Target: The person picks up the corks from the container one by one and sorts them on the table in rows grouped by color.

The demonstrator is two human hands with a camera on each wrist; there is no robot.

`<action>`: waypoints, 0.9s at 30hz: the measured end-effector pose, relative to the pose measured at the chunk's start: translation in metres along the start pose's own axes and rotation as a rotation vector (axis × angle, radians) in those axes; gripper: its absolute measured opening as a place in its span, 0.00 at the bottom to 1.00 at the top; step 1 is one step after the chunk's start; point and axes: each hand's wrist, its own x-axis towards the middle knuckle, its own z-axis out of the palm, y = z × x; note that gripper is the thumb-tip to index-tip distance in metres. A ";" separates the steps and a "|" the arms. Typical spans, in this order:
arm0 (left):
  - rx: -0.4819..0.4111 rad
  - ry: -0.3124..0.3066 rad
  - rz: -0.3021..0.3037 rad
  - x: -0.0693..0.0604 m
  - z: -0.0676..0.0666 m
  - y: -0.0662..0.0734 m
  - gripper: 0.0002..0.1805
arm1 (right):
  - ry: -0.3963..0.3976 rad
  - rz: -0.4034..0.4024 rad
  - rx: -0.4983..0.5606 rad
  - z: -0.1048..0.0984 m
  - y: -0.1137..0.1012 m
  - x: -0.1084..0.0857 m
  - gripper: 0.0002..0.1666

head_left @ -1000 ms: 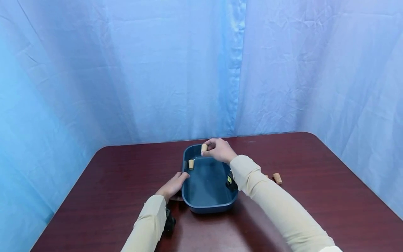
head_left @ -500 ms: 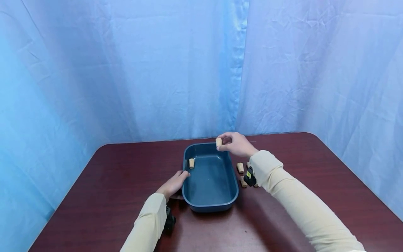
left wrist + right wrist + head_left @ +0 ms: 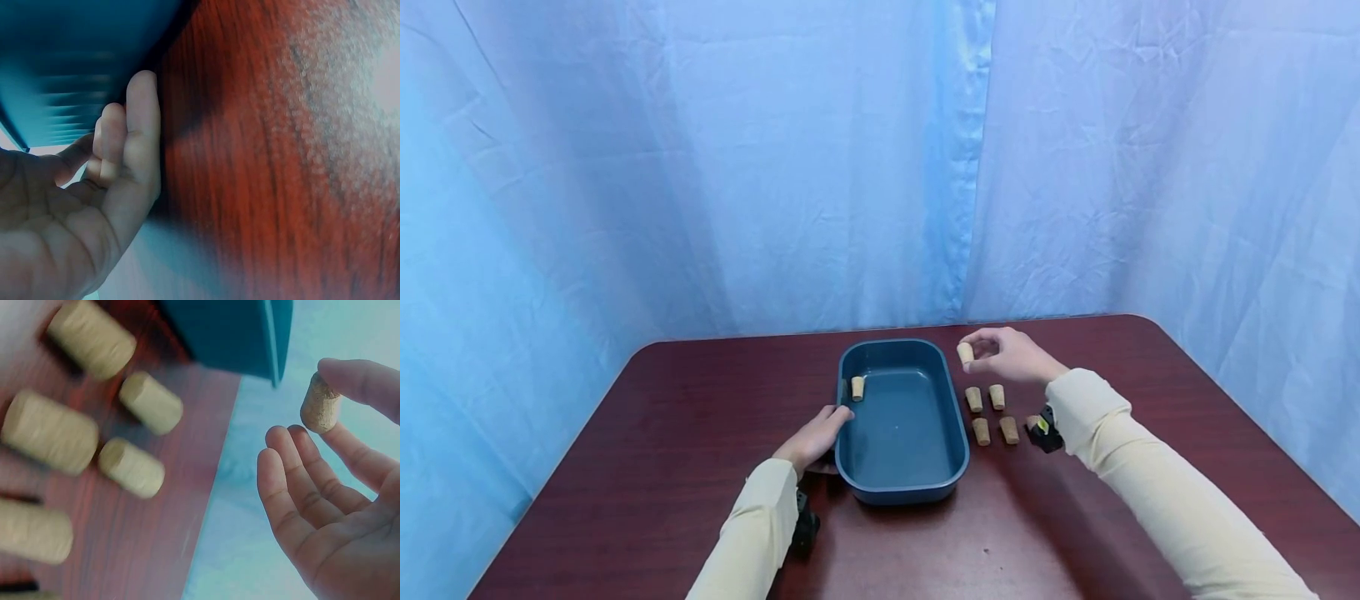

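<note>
A tapered cork (image 3: pixel 966 354) is pinched between thumb and forefinger of my right hand (image 3: pixel 1013 355), above the table just past the bin's right rim. The other fingers stay extended in the right wrist view, apart from the held cork (image 3: pixel 321 405). My left hand (image 3: pixel 814 437) holds the left side of the blue rectangular bin (image 3: pixel 901 492), thumb over its rim. In the left wrist view, the fingers (image 3: pixel 143 103) lie low against the bin's outer wall (image 3: pixel 56 75). One cork (image 3: pixel 857 388) stands inside the bin near its left wall.
Several corks lie on the dark red table (image 3: pixel 700 417) right of the bin, including a near cork (image 3: pixel 1009 430) and a farther cork (image 3: pixel 997 397). Another cork (image 3: pixel 1033 422) is partly hidden by the right wrist camera. Blue curtains (image 3: pixel 820 167) hang behind the table.
My right hand has moved right with its cork, from above the bin to beyond its right rim. More corks on the table have come into sight. The left hand and bin stay put.
</note>
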 end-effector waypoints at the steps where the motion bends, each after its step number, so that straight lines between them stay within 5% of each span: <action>1: 0.002 -0.001 0.000 0.000 0.000 0.000 0.36 | -0.001 -0.003 -0.002 -0.002 0.003 -0.002 0.28; 27: 0.008 -0.004 -0.002 0.002 0.000 -0.004 0.36 | -0.024 0.079 -0.127 -0.016 0.068 -0.025 0.27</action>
